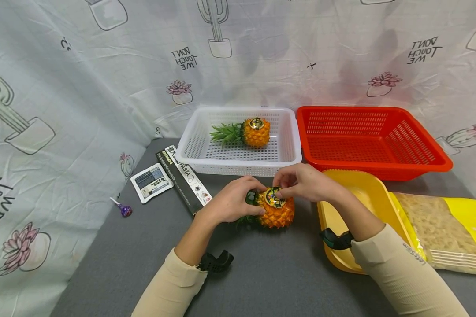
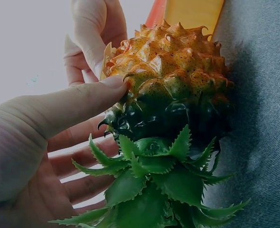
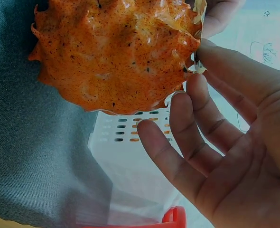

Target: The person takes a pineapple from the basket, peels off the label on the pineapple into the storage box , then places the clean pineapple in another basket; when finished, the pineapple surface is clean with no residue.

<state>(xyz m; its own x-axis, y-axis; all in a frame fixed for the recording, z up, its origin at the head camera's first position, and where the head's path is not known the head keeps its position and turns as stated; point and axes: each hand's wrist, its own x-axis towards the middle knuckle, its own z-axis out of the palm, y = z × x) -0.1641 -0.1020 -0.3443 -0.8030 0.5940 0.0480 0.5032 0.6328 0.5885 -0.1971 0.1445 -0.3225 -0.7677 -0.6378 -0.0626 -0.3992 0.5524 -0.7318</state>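
A small glossy pineapple (image 1: 279,218) lies on its side on the grey table, green crown (image 2: 144,199) to the left. My left hand (image 1: 235,201) holds it near the crown end, thumb pressing on the spiky skin by a round yellow-and-black label (image 1: 270,200). From the other side my right hand (image 1: 306,182) pinches the label's edge between thumb and forefinger. In the right wrist view the label's rim (image 3: 200,14) stands out from the skin at the fingertips, and the other right fingers (image 3: 178,156) are spread beside the fruit. The pineapple's underside is hidden.
Behind stand a white basket (image 1: 238,169) with another labelled pineapple (image 1: 258,137) and a red basket (image 1: 365,166). A yellow tray (image 1: 343,176) and a pasta bag (image 1: 444,233) lie right. A black box (image 1: 184,180), white sachet (image 1: 151,182) and lollipop (image 1: 124,210) lie left.
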